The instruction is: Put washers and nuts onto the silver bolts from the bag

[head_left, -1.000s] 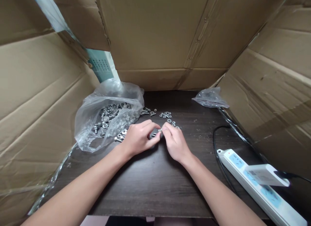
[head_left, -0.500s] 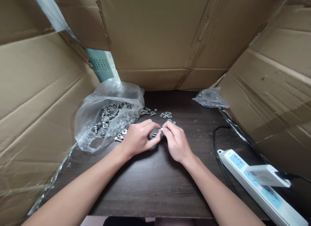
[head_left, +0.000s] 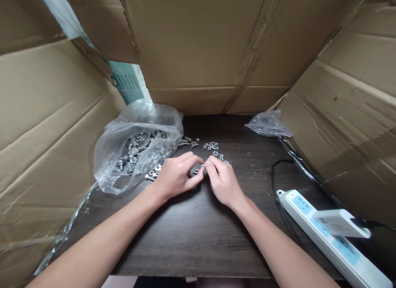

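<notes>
My left hand (head_left: 175, 176) pinches a small metal bolt (head_left: 203, 165) between thumb and forefinger, above the table. From the other side, the closed fingertips of my right hand (head_left: 224, 180) meet its end. Whatever sits between those right fingertips is hidden. Several loose bolts (head_left: 196, 171) lie just beyond the left thumb. More bolts and washers (head_left: 152, 173) show to the left of that hand. Past the right fingers are flat washers (head_left: 215, 153) and nuts (head_left: 221, 156).
An open clear plastic bag (head_left: 108, 156) full of metal fasteners lies at the left. A group of nuts (head_left: 211, 146) is behind my hands. A small plastic bag (head_left: 268, 123) rests at the back right. A white power strip (head_left: 324, 234) runs along the right; cardboard walls (head_left: 198, 44) surround the table.
My right hand has shifted slightly left and closed in on the left fingertips, covering more of the piece there. More washers show beyond it. My left hand stays nearly still.
</notes>
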The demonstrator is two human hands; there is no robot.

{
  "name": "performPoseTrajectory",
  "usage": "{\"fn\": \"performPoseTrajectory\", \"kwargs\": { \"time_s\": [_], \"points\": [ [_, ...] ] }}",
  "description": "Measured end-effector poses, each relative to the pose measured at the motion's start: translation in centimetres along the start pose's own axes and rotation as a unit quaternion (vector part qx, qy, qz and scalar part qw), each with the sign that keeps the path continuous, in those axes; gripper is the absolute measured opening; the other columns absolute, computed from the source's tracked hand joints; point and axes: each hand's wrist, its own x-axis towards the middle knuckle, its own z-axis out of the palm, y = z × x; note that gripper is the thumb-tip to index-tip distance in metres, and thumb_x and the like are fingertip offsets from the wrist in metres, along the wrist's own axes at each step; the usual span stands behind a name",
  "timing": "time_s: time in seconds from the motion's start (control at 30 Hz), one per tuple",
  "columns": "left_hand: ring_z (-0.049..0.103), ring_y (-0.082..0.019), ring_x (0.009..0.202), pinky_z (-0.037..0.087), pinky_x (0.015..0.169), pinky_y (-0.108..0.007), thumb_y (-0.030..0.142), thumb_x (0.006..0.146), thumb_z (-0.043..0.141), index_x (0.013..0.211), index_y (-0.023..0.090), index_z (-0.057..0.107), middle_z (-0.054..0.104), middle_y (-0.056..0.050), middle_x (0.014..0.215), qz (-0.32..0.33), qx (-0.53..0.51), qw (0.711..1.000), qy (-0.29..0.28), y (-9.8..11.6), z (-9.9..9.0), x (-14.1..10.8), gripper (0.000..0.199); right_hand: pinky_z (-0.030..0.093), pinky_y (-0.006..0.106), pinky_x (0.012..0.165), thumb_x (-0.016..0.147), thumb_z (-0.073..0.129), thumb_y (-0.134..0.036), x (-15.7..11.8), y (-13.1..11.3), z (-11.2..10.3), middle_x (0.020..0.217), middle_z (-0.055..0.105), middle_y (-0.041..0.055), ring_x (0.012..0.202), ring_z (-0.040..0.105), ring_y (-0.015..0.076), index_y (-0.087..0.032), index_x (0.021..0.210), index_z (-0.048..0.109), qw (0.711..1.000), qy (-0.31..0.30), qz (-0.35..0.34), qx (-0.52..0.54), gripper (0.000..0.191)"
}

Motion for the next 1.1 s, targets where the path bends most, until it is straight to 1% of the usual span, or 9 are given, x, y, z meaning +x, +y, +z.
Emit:
{"fn": "performPoseTrajectory", "kwargs": {
  "time_s": [0.13,0.23,0.53,0.73,0.87,0.97,1.1],
  "points": [
    [0.048,-0.010,0.057,0.037,0.056,-0.024,0.026,0.090,0.059,0.097,0.017,0.068,0.058,0.002,0.073,-0.001,0.000,1.000,-0.003,-0.08,0.03,-0.03,0.015,0.031,0.028,0.065,0.101,0.039,-0.028,-0.08,-0.01,-0.12,0.071,0.051,-0.0007,0.067,0.046,0.0135,-0.019,0.074,0.043,1.000,0.008,0.008,-0.005,0.029],
    [0.049,-0.010,0.058,0.038,0.056,-0.025,0.026,0.090,0.059,0.098,0.016,0.068,0.058,0.002,0.073,0.002,-0.002,1.000,-0.004,-0.09,0.05,-0.04,0.015,0.032,0.028,0.068,0.099,0.040,-0.026,-0.14,0.00,-0.18,0.075,0.053,-0.0001,0.070,0.047,0.0143,-0.019,0.077,0.044,1.000,0.014,0.003,0.001,0.024],
    [0.048,-0.009,0.056,0.037,0.055,-0.024,0.026,0.091,0.059,0.098,0.017,0.067,0.058,0.002,0.074,0.006,0.008,1.000,-0.005,-0.12,0.05,-0.07,0.015,0.030,0.028,0.063,0.099,0.039,-0.024,-0.05,0.00,0.04,0.066,0.048,-0.0017,0.062,0.043,0.0126,-0.019,0.072,0.040,1.000,0.005,-0.013,0.002,0.027],
    [0.049,-0.009,0.056,0.037,0.055,-0.025,0.026,0.091,0.057,0.098,0.017,0.067,0.059,0.002,0.074,0.006,0.010,1.000,-0.009,-0.09,0.04,-0.07,0.015,0.027,0.028,0.059,0.101,0.037,-0.030,0.05,0.04,0.13,0.061,0.042,-0.0026,0.057,0.037,0.0122,-0.020,0.069,0.037,1.000,0.000,-0.005,-0.010,0.033],
    [0.049,-0.009,0.056,0.037,0.055,-0.024,0.027,0.091,0.058,0.098,0.017,0.068,0.059,0.002,0.074,0.005,0.014,1.000,-0.010,-0.04,0.01,-0.04,0.016,0.026,0.029,0.059,0.102,0.036,-0.032,0.01,0.04,-0.02,0.060,0.040,-0.0027,0.056,0.036,0.0120,-0.019,0.068,0.035,1.000,-0.005,0.007,-0.009,0.036],
    [0.049,-0.009,0.056,0.037,0.055,-0.024,0.027,0.090,0.059,0.097,0.018,0.068,0.059,0.002,0.073,0.003,0.015,1.000,-0.006,-0.07,-0.05,0.03,0.015,0.029,0.028,0.062,0.102,0.036,-0.032,-0.08,-0.03,-0.16,0.065,0.046,-0.0017,0.061,0.041,0.0125,-0.019,0.070,0.038,1.000,-0.002,0.009,-0.006,0.035],
    [0.050,-0.010,0.057,0.037,0.055,-0.025,0.026,0.087,0.061,0.094,0.017,0.068,0.059,0.003,0.072,0.000,0.011,1.000,-0.005,-0.19,-0.12,0.07,0.013,0.033,0.028,0.069,0.101,0.039,-0.028,-0.13,-0.14,-0.27,0.076,0.054,0.0000,0.071,0.048,0.0140,-0.019,0.078,0.046,1.000,-0.002,-0.005,0.006,0.026]
  ]
}}
